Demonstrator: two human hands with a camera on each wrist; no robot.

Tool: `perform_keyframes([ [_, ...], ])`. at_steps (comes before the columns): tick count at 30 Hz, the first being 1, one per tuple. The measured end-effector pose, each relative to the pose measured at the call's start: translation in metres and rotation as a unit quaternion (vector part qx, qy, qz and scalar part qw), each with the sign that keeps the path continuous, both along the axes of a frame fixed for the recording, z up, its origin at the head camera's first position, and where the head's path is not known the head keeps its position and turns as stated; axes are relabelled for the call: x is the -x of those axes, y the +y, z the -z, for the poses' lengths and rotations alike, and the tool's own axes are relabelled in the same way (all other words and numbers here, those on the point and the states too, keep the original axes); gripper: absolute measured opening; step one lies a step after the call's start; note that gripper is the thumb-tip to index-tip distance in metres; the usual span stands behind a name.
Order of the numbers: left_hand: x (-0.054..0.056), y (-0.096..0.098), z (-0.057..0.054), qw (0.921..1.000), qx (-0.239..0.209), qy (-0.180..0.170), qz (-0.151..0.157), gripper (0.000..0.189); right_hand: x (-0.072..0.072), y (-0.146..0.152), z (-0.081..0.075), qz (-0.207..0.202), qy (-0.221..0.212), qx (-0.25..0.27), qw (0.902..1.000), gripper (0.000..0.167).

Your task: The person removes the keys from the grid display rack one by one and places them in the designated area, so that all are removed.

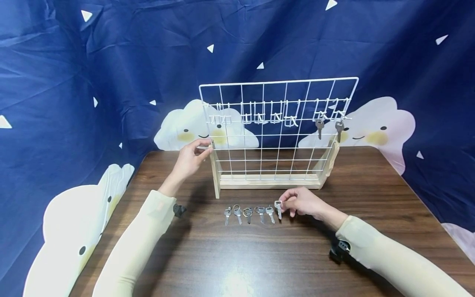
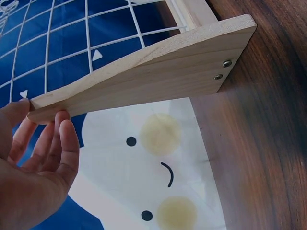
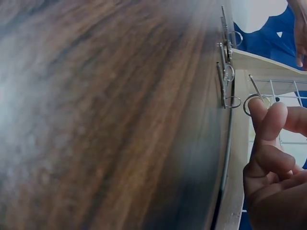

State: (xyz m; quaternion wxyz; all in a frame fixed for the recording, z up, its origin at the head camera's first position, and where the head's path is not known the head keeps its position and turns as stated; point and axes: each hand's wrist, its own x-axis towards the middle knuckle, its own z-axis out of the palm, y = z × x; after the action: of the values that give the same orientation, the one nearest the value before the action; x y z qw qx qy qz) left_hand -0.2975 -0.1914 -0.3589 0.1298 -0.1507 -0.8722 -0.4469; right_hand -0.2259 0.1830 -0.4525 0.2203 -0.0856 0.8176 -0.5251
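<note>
My right hand pinches a silver key by its ring, between thumb and index finger. In the right wrist view the ring shows at the fingertips, raised off the table. Left of it several keys with rings lie in a row on the wood. My left hand grips the upper tip of the left wooden side piece of a white wire grid rack, thumb on one face and fingers on the other. Two keys hang from hooks on the rack's right part.
More white wire hooks line the upper grid, bearing nothing. A wooden base bar joins the rack's sides on the brown table. A dark blue cloth with white clouds and triangles hangs behind.
</note>
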Motion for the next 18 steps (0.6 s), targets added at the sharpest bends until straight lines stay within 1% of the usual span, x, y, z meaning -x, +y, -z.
perform_keyframes([
  [4, 0.0001, 0.0003, 0.0004, 1.0000, 0.002, 0.002, 0.000, 0.031, 0.0005, 0.0006, 0.0034, -0.004, -0.004, -0.002, 1.0000, 0.020],
  [11, 0.0013, 0.0003, 0.0007, 1.0000, 0.003, 0.000, 0.000, 0.031, 0.0015, 0.0031, 0.0045, -0.012, -0.004, -0.005, 0.9999, 0.023],
  [18, 0.0009, 0.0004, 0.0001, 1.0000, 0.007, 0.001, -0.001, 0.031, 0.0029, 0.0041, 0.0110, -0.013, -0.002, -0.024, 0.9996, 0.020],
])
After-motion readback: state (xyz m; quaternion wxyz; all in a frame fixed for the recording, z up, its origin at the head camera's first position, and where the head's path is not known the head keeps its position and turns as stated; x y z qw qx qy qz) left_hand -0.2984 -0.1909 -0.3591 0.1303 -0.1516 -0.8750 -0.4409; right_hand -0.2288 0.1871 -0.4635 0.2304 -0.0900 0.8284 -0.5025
